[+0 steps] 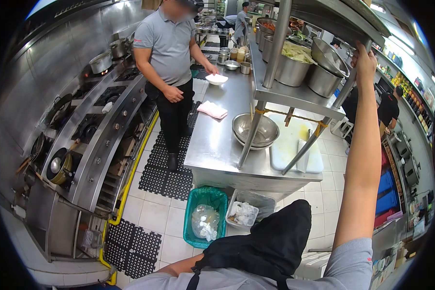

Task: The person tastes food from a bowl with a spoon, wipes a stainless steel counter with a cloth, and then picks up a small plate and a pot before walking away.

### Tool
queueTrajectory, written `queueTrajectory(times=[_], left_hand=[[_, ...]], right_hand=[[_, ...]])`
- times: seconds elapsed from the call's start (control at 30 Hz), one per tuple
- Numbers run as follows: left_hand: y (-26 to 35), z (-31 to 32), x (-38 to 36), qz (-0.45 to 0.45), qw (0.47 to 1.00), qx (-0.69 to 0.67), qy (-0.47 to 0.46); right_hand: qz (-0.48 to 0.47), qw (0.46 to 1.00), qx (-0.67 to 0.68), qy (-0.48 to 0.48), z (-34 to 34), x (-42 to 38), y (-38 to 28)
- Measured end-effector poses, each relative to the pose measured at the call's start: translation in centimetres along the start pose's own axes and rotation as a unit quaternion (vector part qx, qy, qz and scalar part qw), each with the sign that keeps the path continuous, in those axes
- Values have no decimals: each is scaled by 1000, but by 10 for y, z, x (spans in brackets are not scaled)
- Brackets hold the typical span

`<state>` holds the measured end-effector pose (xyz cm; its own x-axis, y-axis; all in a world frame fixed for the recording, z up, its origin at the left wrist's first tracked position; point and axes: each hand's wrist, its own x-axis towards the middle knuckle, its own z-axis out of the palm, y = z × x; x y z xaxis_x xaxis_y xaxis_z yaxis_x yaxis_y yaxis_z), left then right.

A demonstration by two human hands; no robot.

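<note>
My right hand is raised at the upper right, its fingers closed round the metal post at the corner of the steel shelf. My left hand is out of sight; only part of that arm shows at the bottom, behind the black apron. On the shelf near my right hand stand a steel pot with a bowl tilted on it and a pot of cut greens. Below the shelf, a colander sits in a bowl, beside a white cutting board with a knife on it.
A co-worker in a grey shirt stands across the counter, one hand at a white bowl. A folded cloth lies nearby. Stoves line the left. A green-lined bin and a grey bin stand below.
</note>
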<state>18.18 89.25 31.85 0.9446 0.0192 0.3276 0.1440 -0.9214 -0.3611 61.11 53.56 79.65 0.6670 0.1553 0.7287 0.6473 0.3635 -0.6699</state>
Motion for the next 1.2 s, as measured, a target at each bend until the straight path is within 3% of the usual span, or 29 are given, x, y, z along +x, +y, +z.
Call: queueTrajectory(times=[0.8,1.2], left_hand=[[13,-4,-122,-155,987,24,-23],[2,-25,-127,-150,987,51,-39]], right_hand=[[20,1000,7,-7,-6,19,14],[8,1000,0,4,-7,20,16]])
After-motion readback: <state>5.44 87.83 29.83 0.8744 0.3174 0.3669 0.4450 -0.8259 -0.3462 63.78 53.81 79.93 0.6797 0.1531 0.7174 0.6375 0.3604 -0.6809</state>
